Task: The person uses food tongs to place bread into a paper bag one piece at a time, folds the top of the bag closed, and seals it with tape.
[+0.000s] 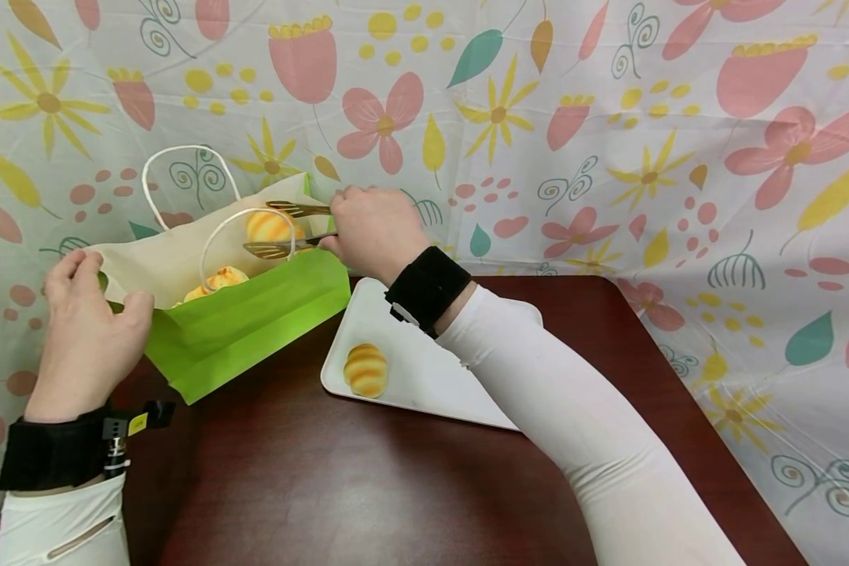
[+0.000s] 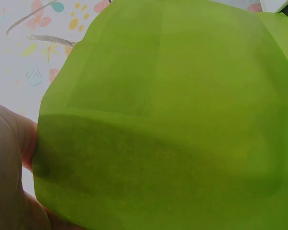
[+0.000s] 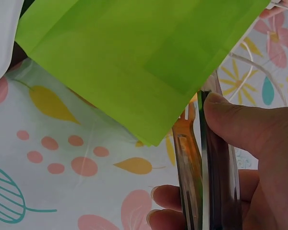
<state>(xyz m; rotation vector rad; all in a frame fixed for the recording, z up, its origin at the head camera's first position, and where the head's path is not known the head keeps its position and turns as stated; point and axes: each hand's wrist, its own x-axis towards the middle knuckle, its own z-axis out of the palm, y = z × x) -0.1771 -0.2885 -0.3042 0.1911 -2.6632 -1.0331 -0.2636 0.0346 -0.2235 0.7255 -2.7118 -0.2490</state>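
My left hand (image 1: 88, 338) grips the left rim of a bright green paper bag (image 1: 255, 322) with a pale inside, its mouth spread wide. In my right hand (image 1: 378, 232) is a pair of metal tongs (image 3: 221, 167), thumb on one arm and fingers around the other. Their slotted ends reach into the bag's mouth at the right, parted above and below a striped bread roll (image 1: 265, 226). Deeper in the bag sits another golden bread piece (image 1: 225, 278), partly hidden by the front wall. The left wrist view is mostly filled by the bag's green side (image 2: 173, 86).
A white tray (image 1: 431, 362) lies right of the bag under my right forearm, with one striped roll (image 1: 365, 370) near its left corner. White handles (image 1: 145, 189) stand up from the bag. The dark brown table (image 1: 311, 479) meets a flowered cloth (image 1: 608, 181) behind and at the right.
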